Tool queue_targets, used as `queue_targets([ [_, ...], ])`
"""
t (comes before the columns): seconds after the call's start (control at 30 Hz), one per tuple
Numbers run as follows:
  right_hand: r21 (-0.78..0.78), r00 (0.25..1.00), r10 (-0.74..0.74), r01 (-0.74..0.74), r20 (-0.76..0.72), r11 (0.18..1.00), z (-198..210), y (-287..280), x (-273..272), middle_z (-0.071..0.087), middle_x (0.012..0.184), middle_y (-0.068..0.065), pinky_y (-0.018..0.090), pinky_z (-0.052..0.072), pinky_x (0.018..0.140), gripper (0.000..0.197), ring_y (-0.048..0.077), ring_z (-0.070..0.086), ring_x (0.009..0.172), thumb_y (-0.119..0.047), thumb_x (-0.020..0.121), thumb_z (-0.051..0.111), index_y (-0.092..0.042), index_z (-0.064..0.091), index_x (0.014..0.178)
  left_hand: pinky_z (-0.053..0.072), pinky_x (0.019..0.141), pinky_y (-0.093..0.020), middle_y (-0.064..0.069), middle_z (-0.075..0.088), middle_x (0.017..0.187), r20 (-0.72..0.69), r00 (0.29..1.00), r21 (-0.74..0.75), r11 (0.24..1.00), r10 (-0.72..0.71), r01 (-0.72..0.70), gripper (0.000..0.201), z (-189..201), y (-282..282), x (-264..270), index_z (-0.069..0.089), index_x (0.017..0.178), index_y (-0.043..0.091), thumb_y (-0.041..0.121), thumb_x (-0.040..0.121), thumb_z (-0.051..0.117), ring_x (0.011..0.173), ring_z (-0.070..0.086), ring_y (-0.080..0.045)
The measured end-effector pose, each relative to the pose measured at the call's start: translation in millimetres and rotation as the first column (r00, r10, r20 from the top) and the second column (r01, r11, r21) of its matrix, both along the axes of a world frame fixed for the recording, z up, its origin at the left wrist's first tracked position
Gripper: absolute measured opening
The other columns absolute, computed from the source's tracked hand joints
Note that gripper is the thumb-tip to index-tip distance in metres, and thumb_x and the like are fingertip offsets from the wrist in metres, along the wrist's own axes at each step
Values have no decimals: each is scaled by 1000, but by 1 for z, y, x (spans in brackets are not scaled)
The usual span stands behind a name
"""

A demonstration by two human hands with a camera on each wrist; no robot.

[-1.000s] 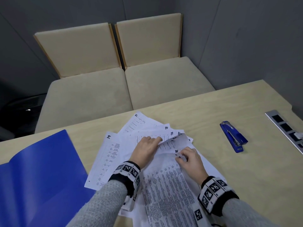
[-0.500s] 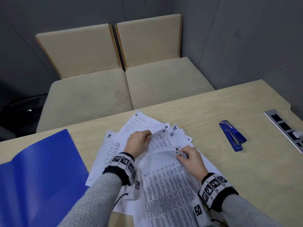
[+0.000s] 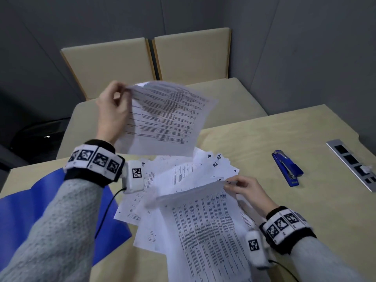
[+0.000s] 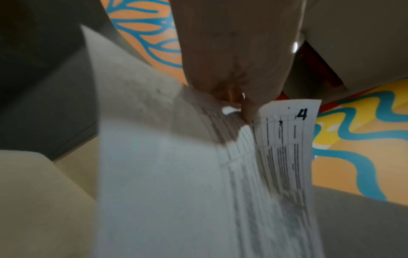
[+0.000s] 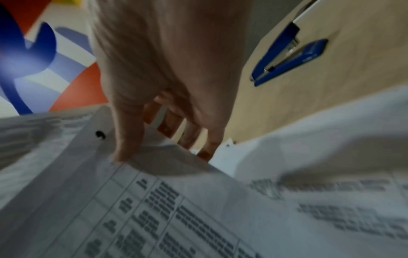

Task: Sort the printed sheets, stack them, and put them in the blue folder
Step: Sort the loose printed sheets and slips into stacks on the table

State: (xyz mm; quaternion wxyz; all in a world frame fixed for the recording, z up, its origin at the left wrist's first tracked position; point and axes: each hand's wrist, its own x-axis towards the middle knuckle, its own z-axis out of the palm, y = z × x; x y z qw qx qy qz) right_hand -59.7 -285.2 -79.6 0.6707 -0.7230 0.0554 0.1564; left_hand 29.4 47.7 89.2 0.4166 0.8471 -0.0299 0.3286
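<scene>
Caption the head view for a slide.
Left hand lifts one printed sheet while right hand pins the fanned pile.

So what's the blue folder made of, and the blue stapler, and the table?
The blue folder looks like thin plastic: smooth, with a soft sheen. The blue stapler seems to be painted metal or hard plastic, with a bare silvery metal strip on top. The table looks like pale wood, probably plywood or laminate, since faint grain shows on a matt surface.

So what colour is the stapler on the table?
Blue, with a silver metal strip; the stapler shows best in the head view.
</scene>
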Motion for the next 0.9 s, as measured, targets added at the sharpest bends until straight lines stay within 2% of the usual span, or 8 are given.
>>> queue_targets([
  [0.17, 124, 995, 102, -103, 16, 987, 42, -18, 0, 67, 84, 7, 19, 52, 73, 10, 16, 62, 81, 3, 78, 66, 1, 67, 88, 41, 61, -6, 15, 51, 73, -329, 920, 44, 969, -214, 241, 24, 6, -6, 3, 53, 75, 25, 12, 96, 52, 61, 51, 14],
  [0.33, 138, 987, 153, -158, 47, 978, 78, -21, -6, 71, 86, 5, 20, 51, 73, 13, 13, 65, 79, -12, 75, 66, -8, 70, 86, 52, 70, -35, -9, 67, 90, -659, 637, 30, 833, -399, 553, 15, -43, -39, -2, 65, 95, 10, 20, 96, 53, 75, 61, -14],
  [0.43, 109, 989, 138, -144, 61, 984, 77, -10, -14, 72, 91, 3, 22, 53, 75, 19, 14, 67, 83, -17, 75, 66, -7, 70, 90, 48, 72, -32, 4, 63, 82, -737, 516, 7, 759, -436, 651, 16, -93, -68, -17, 63, 83, 20, 28, 94, 55, 70, 55, -6],
  [0.53, 38, 992, 118, -120, 47, 992, 57, 6, -23, 63, 102, -1, 34, 53, 87, 33, 17, 61, 99, -32, 74, 73, -2, 70, 87, 47, 71, -29, 7, 62, 82, -780, 438, -97, 778, -447, 621, 17, -137, -88, -36, 63, 82, 23, 35, 92, 56, 69, 54, -7],
  [0.63, -344, 971, 171, -105, 168, 933, 24, 14, -22, 63, 104, -19, 52, 23, 109, 40, 11, 46, 117, -58, 63, 71, -22, 72, 79, 42, 55, -23, -2, 59, 82, -779, 317, -318, 777, -541, 543, 15, -160, -97, -51, 63, 87, 11, 23, 93, 57, 54, 48, -11],
  [0.7, -397, 976, 108, -24, 191, 918, 5, 16, -20, 60, 103, -19, 47, 19, 109, 30, 9, 42, 117, -48, 67, 71, -21, 71, 78, 42, 60, -29, -4, 59, 83, -773, 295, -383, 784, -562, 489, 12, -171, -98, -55, 63, 86, 13, 20, 93, 57, 62, 50, -17],
  [0.8, -270, 981, -18, 71, 193, 960, -11, 20, -15, 44, 107, -11, 34, 35, 102, 13, 16, 41, 117, -27, 74, 77, -19, 67, 73, 40, 67, -37, -4, 59, 84, -760, 277, -448, 782, -588, 433, 11, -182, -96, -58, 64, 86, 12, 21, 91, 59, 72, 50, -23],
  [0.9, -249, 991, 69, -39, 113, 968, -13, 21, -9, 50, 105, -4, 25, 41, 85, 12, 2, 52, 101, -16, 80, 73, -7, 67, 73, 41, 64, -33, -4, 59, 81, -754, 259, -470, 771, -604, 430, 13, -185, -99, -58, 64, 88, 8, 19, 92, 59, 70, 51, -21],
])
